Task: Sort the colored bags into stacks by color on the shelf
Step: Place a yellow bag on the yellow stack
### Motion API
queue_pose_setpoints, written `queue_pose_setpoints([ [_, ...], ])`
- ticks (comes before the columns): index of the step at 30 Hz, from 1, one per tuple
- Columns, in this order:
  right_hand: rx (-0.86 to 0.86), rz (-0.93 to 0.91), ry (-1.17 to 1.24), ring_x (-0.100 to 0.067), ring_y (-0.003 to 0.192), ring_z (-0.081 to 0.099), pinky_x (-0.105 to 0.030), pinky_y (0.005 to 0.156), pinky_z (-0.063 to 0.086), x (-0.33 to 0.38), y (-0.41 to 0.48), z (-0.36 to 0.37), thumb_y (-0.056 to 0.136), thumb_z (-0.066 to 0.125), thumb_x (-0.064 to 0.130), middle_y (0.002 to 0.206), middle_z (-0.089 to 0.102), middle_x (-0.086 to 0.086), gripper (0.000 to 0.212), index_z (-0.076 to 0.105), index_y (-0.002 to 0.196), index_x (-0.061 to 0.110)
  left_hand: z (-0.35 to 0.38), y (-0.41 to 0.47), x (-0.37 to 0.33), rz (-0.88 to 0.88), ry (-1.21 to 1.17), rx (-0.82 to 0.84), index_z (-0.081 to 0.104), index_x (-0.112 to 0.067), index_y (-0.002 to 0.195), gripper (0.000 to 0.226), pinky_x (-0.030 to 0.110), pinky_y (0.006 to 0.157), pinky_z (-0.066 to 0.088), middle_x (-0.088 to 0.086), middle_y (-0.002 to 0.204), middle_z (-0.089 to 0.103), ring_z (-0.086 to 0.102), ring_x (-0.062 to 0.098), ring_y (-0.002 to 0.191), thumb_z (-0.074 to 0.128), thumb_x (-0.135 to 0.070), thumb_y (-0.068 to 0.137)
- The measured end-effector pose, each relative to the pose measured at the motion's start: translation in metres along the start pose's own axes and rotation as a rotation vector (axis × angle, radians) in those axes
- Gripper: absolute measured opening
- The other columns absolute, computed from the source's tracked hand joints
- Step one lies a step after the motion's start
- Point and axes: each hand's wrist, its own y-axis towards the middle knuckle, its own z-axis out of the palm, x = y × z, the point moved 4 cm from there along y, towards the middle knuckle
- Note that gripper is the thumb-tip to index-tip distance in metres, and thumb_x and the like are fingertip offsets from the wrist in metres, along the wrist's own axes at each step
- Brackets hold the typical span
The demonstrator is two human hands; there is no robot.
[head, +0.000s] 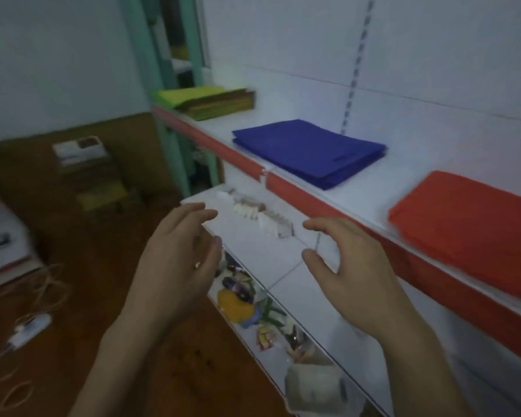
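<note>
Your left hand point(178, 254) and right hand point(352, 266) hover empty, fingers spread apart, palms facing each other above the lower shelf point(253, 245). On the upper shelf point(370, 188) three flat stacks lie well apart in a row: yellow-green bags point(205, 100) farthest, blue bags point(310, 152) in the middle, orange bags point(469, 218) nearest. The blue stack's long axis runs slantwise across the shelf.

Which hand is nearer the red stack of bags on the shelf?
Right. The right hand hovers open just below and left of the red stack, near the shelf's red edge. The left hand sits farther left, also open and empty.
</note>
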Motion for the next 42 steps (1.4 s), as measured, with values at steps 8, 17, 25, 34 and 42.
queue_pose_setpoints([
  [8,0.281,-0.167,-0.028,-0.003,0.131,0.042,-0.022,0.103,0.032,0.052,0.113,0.097,0.094,0.060,0.041,0.142,0.047,0.016,0.052,0.045,0.143,0.031,-0.054,0.014,0.115,-0.241,0.133,-0.059,0.059,-0.024,0.131,0.038,0.027,0.085,0.049,-0.012,0.129,0.056,0.057,0.006,0.109,0.054,-0.039,0.097],
  [17,0.242,-0.083,0.006,0.004,0.116,0.044,-0.020,0.093,0.035,0.041,0.228,0.144,0.093,0.059,0.047,0.135,0.050,0.022,0.049,0.046,0.139,0.038,-0.028,0.121,0.194,-0.225,0.138,-0.052,0.057,-0.027,0.132,0.040,0.018,0.092,0.040,-0.016,0.130,0.054,0.052,0.002,0.117,0.055,-0.041,0.095],
  [25,0.212,-0.005,0.040,0.001,0.112,0.046,-0.011,0.075,0.036,0.040,0.353,0.185,0.095,0.057,0.048,0.137,0.050,0.018,0.051,0.043,0.143,0.036,-0.018,0.244,0.253,-0.150,0.088,-0.024,0.055,-0.029,0.135,0.044,0.022,0.093,0.046,-0.018,0.133,0.052,0.050,0.000,0.120,0.052,-0.045,0.094],
  [34,0.195,0.133,0.031,-0.007,0.127,0.048,-0.012,0.076,0.039,0.028,0.425,0.230,0.093,0.055,0.052,0.141,0.048,0.016,0.055,0.040,0.144,0.038,-0.003,0.351,0.324,-0.098,-0.010,-0.041,0.061,-0.022,0.128,0.042,0.040,0.090,0.055,-0.009,0.122,0.060,0.058,0.010,0.110,0.049,-0.042,0.093],
  [42,-0.078,0.234,0.044,0.001,0.115,0.053,-0.037,0.096,0.050,0.021,0.486,0.261,0.087,0.049,0.057,0.123,0.057,0.024,0.046,0.048,0.131,0.045,0.030,0.455,0.378,0.101,-0.182,0.050,0.062,-0.034,0.122,0.036,0.020,0.077,0.050,-0.027,0.111,0.060,0.056,-0.007,0.104,0.048,-0.047,0.092],
])
